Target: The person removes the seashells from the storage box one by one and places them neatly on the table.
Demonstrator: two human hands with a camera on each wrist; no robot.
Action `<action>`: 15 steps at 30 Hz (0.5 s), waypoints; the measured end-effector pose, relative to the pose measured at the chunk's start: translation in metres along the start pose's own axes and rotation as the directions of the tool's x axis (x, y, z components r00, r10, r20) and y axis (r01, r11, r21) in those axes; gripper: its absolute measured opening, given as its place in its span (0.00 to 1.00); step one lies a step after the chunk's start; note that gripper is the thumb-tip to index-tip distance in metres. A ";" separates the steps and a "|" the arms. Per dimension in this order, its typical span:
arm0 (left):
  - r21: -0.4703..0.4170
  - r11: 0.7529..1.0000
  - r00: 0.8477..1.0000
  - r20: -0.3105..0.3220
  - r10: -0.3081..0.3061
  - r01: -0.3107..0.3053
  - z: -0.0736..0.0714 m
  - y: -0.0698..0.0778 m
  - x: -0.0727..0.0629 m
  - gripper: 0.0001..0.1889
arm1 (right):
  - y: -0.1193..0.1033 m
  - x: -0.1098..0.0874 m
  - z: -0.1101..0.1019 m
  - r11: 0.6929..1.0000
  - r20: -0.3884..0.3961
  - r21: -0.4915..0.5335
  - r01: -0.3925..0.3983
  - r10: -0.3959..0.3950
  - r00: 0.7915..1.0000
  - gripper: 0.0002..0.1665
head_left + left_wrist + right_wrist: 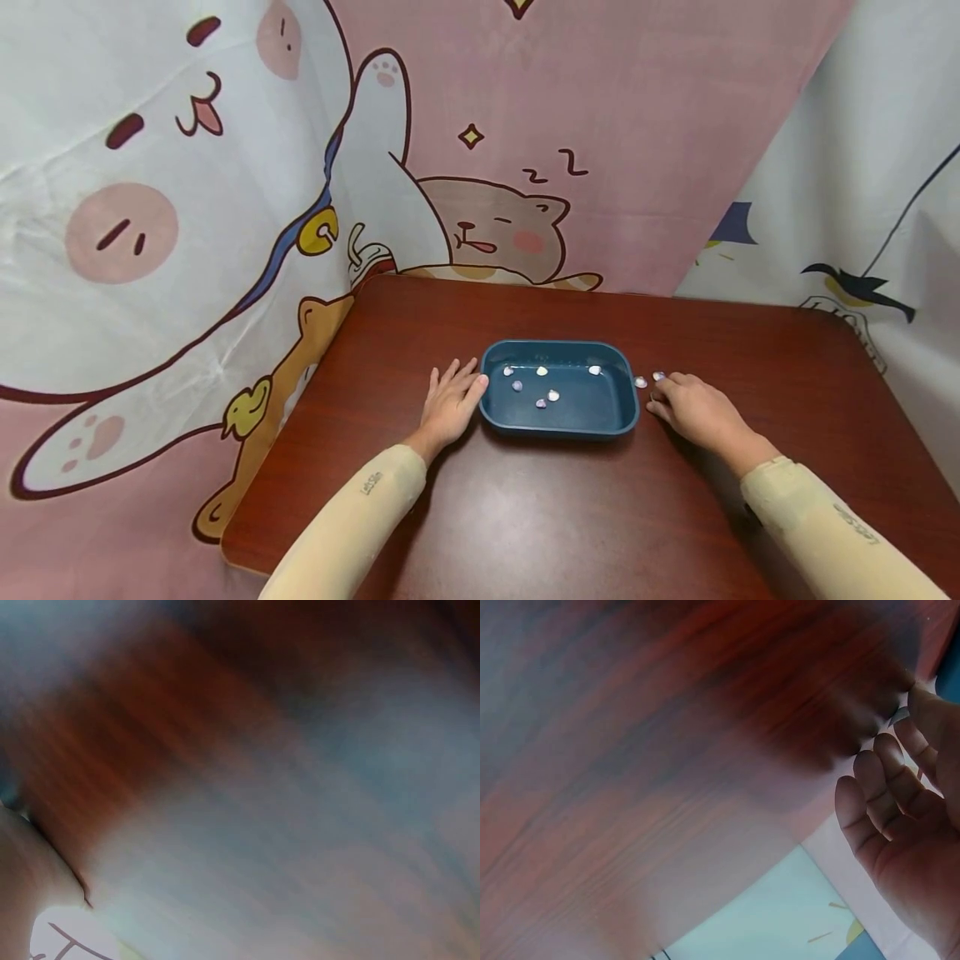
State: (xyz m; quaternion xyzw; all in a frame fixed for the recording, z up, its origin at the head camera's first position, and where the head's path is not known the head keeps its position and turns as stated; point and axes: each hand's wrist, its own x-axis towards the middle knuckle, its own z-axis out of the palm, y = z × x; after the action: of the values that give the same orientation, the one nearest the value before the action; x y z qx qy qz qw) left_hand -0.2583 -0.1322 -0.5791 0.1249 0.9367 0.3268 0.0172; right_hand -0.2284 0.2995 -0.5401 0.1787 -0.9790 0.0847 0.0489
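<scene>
A dark blue rectangular tray [558,432] sits on the table, with several small white and purple shells [553,396] scattered over its bottom. My left hand [450,406] lies beside the tray's left end, fingers spread, its thumb at the rim. On the other side, my right hand [697,410] is low over the table just past the tray's right end. Its thumb and index finger pinch a small greyish shell [900,715], mostly hidden by the fingertips. Near those fingers lie a white shell [641,382] and a purple shell [658,376].
The reddish-brown wooden table [517,517] has rounded corners at its back edge. Behind it and to the left hangs a pink and white cartoon cloth [637,100]. In the left wrist view, mostly blurred tabletop [150,735] shows.
</scene>
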 end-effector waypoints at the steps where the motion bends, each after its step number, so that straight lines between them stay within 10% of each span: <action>1: -0.002 1.000 1.000 -0.004 0.001 -0.001 0.000 -0.001 0.000 0.36 | 0.000 0.001 0.000 1.000 -0.001 -0.002 0.002 -0.002 1.000 0.15; 15: 0.028 1.000 1.000 -0.003 0.004 -0.004 -0.006 0.007 -0.003 0.35 | -0.009 0.015 0.006 0.999 -0.009 0.003 0.048 -0.048 0.999 0.12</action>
State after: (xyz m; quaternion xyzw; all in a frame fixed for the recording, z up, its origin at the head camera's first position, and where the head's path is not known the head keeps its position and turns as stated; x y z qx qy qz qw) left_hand -0.2544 -0.1315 -0.5707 0.1265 0.9409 0.3140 0.0134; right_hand -0.2391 0.2847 -0.5427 0.2018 -0.9741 0.0858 0.0551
